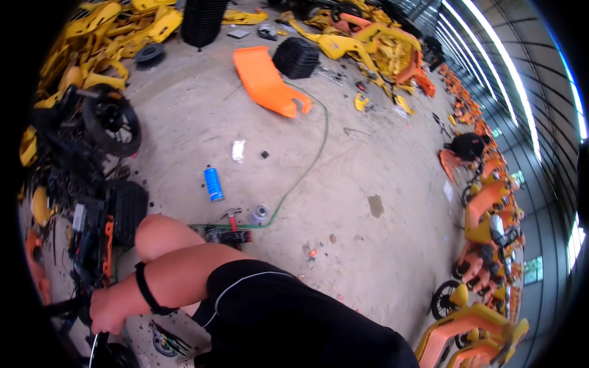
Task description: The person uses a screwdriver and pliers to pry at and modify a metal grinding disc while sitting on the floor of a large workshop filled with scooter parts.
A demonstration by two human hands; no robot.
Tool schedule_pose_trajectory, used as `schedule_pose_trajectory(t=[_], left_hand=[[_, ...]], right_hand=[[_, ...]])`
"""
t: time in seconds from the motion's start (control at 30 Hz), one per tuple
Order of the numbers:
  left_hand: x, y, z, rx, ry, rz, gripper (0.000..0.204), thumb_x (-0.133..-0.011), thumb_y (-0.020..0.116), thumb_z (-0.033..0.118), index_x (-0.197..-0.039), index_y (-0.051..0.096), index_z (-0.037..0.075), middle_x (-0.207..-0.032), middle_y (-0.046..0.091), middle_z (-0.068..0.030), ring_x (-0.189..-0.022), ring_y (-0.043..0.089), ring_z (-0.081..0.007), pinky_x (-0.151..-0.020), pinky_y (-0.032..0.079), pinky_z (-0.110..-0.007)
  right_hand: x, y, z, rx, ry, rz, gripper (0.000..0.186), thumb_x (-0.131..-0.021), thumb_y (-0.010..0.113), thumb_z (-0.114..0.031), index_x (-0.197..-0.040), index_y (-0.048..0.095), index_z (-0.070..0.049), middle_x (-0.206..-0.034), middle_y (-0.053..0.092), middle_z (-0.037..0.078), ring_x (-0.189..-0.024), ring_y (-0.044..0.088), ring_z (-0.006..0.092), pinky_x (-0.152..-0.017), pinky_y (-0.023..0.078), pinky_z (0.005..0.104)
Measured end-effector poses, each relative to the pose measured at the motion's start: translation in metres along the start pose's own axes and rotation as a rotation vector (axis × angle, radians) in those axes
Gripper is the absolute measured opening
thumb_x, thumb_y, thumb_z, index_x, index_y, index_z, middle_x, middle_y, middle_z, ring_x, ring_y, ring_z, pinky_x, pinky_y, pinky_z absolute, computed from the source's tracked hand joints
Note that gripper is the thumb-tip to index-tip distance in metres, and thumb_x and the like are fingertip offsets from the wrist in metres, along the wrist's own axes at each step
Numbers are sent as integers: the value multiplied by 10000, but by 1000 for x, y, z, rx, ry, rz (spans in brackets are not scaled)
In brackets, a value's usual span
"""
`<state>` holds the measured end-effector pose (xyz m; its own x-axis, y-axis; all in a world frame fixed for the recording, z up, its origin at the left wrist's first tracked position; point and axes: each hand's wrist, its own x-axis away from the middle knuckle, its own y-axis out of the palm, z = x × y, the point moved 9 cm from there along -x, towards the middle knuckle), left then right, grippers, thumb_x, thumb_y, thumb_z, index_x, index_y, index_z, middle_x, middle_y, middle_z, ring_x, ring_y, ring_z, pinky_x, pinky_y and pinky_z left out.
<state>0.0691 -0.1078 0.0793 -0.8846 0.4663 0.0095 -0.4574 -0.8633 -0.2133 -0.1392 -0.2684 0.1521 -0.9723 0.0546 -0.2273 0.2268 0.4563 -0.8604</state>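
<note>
My right hand [107, 313] is closed, low at the left, with a black band round the wrist. Its fingers curl round something too hidden to name. A thin bright rod shows just below the fist; whether the hand holds it is unclear. Dark parts of a partly stripped motorbike [92, 239] surround the hand, among them an upright orange strip [108, 248]. My bare knee [161, 236] is bent beyond the forearm. My left hand is out of the picture.
Beyond my knee lie a red-handled hammer [232, 219], a spray can [259, 214], a blue can [213, 184] and a green hose [307, 165]. Farther off are an orange panel [264, 80], black stacked crates [296, 58] and yellow panels [104, 30]. A person [466, 147] crouches at right near orange bikes.
</note>
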Motion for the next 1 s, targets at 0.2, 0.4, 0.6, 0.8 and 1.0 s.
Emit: schedule_pose_trajectory(t=[0.2,0.4,0.6,0.8,1.0], left_hand=[[-5,65,-3,-10,-33,-84,508,-1019,561,292,-1434,507,4,-1393,531,-127,-1112,596,-246,-909,510,-365],[-6,98,3,-10,-35,-114,500,-1019,557,282,-1430,507,2,-1382,536,-125,-1107,597,-248,-913,508,-367],[-10,98,2,3,-45,-112,492,-1018,554,272,-1426,507,1,-1371,541,-123,-1102,597,-250,-917,507,-370],[-13,83,2,32,-42,-90,484,-1018,550,262,-1422,507,-1,-1360,545,-121,-1097,598,-251,-921,505,-372],[-17,59,-4,68,-56,-59,476,-1017,546,252,-1418,508,-2,-1349,550,-119,-1092,599,-253,-925,504,-374]], right_hand=[[4,0,-4,-67,153,-121,323,-877,581,-396,-1142,688,-245,-980,729,81,-973,682,332,-779,531,492],[5,-6,-1,-104,187,-137,292,-889,566,-371,-1118,672,-223,-933,701,94,-902,663,330,-737,519,501],[-2,-4,-8,-159,201,-137,262,-901,551,-345,-1094,656,-201,-886,673,107,-831,645,329,-696,507,510],[-20,5,-15,-345,243,-88,235,-913,537,-319,-1070,640,-179,-840,645,120,-761,627,327,-654,496,519],[-50,44,-17,-1345,470,-3,209,-925,522,-294,-1046,624,-157,-793,617,132,-690,609,325,-612,484,528]])
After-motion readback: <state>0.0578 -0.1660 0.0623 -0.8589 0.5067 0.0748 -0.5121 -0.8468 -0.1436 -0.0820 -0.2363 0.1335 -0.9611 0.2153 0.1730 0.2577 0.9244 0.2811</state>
